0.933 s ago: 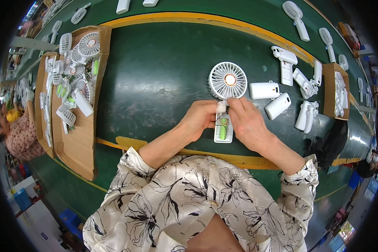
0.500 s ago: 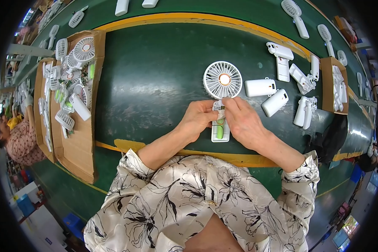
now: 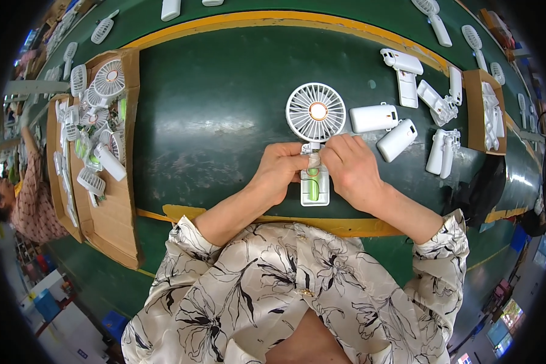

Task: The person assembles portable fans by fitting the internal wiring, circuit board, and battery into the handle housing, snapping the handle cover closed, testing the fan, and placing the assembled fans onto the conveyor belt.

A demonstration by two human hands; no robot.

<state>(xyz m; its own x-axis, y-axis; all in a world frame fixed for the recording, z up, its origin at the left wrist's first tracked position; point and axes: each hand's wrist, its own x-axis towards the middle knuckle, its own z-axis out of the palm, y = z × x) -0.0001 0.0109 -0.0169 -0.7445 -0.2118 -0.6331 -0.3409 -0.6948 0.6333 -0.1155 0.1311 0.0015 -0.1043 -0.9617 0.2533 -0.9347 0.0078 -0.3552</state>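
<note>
In front of me a white handheld fan [image 3: 315, 113] lies with its round grille away from me. Its handle is uncovered, showing a green battery [image 3: 313, 189] and a thin wire inside. My left hand [image 3: 280, 171] pinches the handle's left side just below the neck. My right hand [image 3: 353, 167] is closed at the upper right of the handle, its fingertips bunched by the neck. What those fingertips grip, if anything, is too small to make out. Right of the grille lie two white handle covers, one [image 3: 374, 118] nearly level and one [image 3: 397, 140] slanted.
More white handle parts [image 3: 438, 103] lie at the right, beside a small cardboard box [image 3: 478, 112] of parts. At the left stands a cardboard tray [image 3: 109, 229] with several fans in it. Finished-looking fans [image 3: 432, 19] lie beyond the yellow edge strip [image 3: 273, 18]. A co-worker [image 3: 33, 197] is at far left.
My right fingers have moved off the handle's top toward its right side, baring more of the neck. The fan appears slightly further left. The co-worker's arm has swung up.
</note>
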